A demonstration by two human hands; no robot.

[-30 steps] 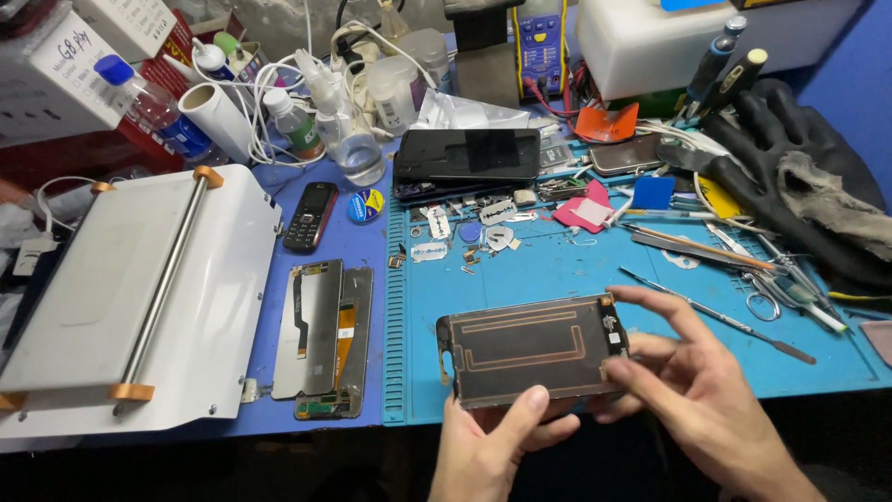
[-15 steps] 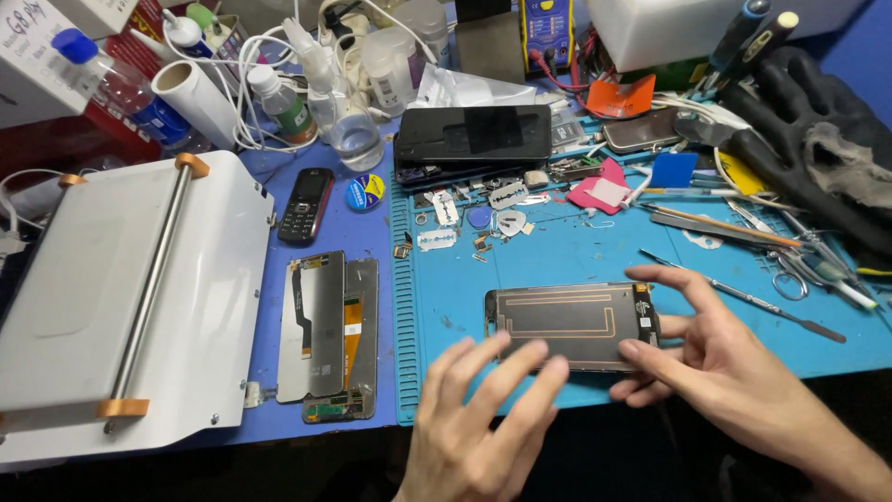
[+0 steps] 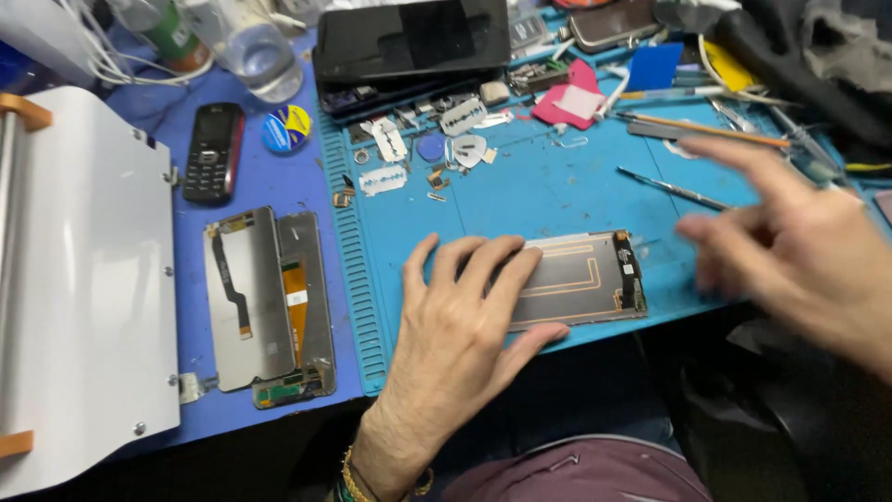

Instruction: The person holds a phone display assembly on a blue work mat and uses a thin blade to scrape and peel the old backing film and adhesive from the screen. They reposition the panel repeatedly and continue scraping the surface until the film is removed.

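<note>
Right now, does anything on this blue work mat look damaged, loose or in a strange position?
Yes. Several bare razor blades lie loose among small parts on the blue work mat, a cut hazard. The left hand presses on a flat phone panel that sits at the mat's near edge. The blurred right hand is off it.

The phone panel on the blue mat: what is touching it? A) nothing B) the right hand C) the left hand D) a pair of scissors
C: the left hand lies flat with its fingers spread on the phone panel, while the right hand is blurred and off to the side, over the blue mat.
</note>
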